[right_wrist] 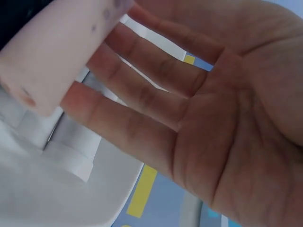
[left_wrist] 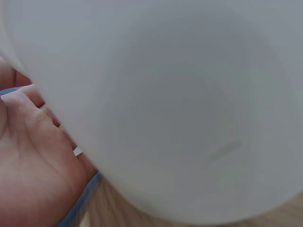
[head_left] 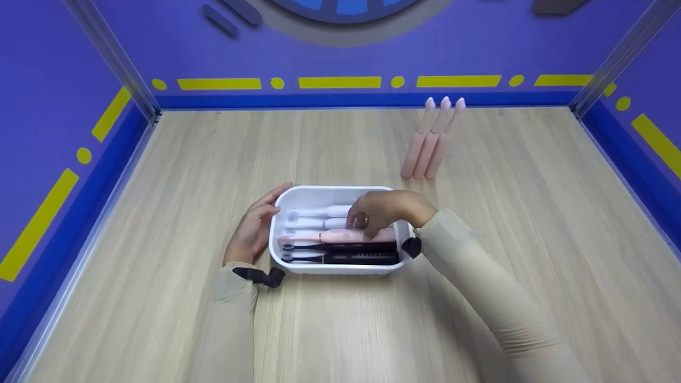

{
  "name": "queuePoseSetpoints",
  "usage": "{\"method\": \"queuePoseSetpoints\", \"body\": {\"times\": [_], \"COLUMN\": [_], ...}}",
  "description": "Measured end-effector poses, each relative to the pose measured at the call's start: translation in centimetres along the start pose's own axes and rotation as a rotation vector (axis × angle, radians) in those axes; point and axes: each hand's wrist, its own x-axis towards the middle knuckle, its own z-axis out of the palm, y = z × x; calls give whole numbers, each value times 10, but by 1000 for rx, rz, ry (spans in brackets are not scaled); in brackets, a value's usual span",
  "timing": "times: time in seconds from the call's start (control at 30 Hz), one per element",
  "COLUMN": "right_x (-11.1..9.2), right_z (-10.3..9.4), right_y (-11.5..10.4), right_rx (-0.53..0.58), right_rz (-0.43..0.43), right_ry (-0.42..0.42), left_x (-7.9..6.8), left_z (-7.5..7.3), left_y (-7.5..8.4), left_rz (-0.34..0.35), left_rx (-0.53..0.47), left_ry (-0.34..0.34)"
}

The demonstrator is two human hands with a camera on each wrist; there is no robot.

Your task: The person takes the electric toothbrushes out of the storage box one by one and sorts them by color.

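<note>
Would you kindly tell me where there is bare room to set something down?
Bare tabletop lies between the left hand and the left wall, right of the upright pink toothbrushes, and between the sleeves, nearer than the white bin. The bin is crowded: white, pink and black toothbrushes lie side by side, with the right hand over them.

The place is a small enclosed booth: a printed purple-blue left panel, back panel and right panel wall in a wood-grain tabletop. Grey metal corner profiles join them at upper left and upper right. Yellow bars with dots between run along the panels, below a round blue-and-grey motif at top centre. Black wrist cameras suggest a lab-style recording station; the surrounding room cannot be told.
</note>
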Motion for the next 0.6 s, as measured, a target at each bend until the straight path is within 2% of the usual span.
{"method": "queuePoseSetpoints", "body": {"times": [0.33, 0.6], "right_x": [1, 1], "right_z": [2, 2], "right_y": [-2, -4], "right_rx": [-63, -62], "right_rz": [6, 17], "right_ry": [-27, -19], "left_x": [0, 0], "left_z": [0, 0], "left_y": [0, 0], "left_rz": [-7, -5], "left_rx": [1, 6], "left_ry": [8, 1]}}
